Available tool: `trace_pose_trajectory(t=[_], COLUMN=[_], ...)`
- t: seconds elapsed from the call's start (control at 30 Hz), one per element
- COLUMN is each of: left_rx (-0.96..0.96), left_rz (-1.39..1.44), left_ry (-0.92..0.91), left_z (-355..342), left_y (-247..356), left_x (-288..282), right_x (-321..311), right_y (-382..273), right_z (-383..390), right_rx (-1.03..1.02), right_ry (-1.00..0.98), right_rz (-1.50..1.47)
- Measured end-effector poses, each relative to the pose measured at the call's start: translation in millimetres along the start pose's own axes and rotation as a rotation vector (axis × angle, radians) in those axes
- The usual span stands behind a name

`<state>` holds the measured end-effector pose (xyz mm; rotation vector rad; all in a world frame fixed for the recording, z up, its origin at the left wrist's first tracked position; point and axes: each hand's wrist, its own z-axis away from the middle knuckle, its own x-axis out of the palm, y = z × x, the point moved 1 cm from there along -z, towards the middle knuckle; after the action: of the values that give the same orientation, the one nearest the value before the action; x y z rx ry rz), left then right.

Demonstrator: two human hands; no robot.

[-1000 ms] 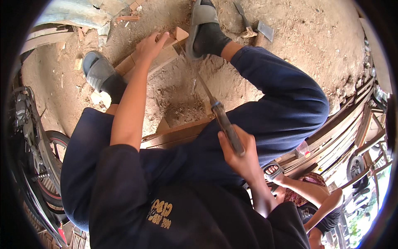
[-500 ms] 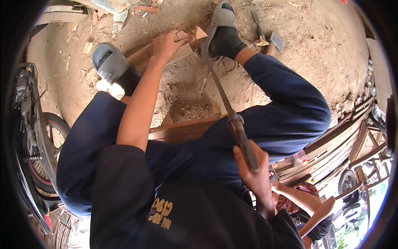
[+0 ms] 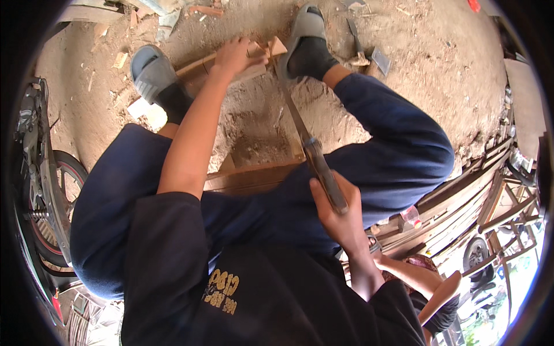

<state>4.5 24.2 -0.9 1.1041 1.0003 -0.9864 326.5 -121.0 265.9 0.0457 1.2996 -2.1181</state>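
Observation:
My right hand (image 3: 340,210) is wrapped round the dark handle of a handsaw (image 3: 297,118). The saw's long narrow blade points away from me, and its far end meets a piece of timber (image 3: 202,66) by the gap near the timber's right end. Pressing on that timber from above is my left hand (image 3: 235,56), its fingers curled over the far edge. A small wedge-like wood end (image 3: 277,46) stands just right of the gap. The timber lies low between my feet, in grey slides (image 3: 153,75) and dark socks.
A wooden board (image 3: 254,179) crosses below my knees. Beyond my right foot lie a knife-like tool (image 3: 355,40) and a flat metal blade (image 3: 380,60). A motorcycle (image 3: 52,190) stands at left. Stacked planks (image 3: 456,202) and another person's arm (image 3: 412,277) are at right.
My right hand and the saw have moved forward and left, bringing the blade's far end up to the timber. My left hand has stayed on the timber, shifting slightly.

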Motion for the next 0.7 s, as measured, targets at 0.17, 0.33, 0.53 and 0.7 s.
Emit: trace_pose_trajectory(t=[0.17,0.33,0.53,0.7], left_rx=[-0.071,-0.068,-0.076,-0.034], left_rz=[0.076,0.098,0.152,0.140], left_ry=[-0.145,-0.112,-0.162,-0.073], left_z=[0,0,0,-18], left_y=[6,3,1,-22], left_x=[-9,-6,-15,5], right_x=[-1,4,7,-15], right_y=[-3,-6,-11,-34], right_z=[17,16,17,24], right_rx=[0.059,0.076,0.071,0.178], right_ry=[0.065,0.060,0.068,0.031], right_rz=[-0.010,-0.034,-0.041,-0.024])
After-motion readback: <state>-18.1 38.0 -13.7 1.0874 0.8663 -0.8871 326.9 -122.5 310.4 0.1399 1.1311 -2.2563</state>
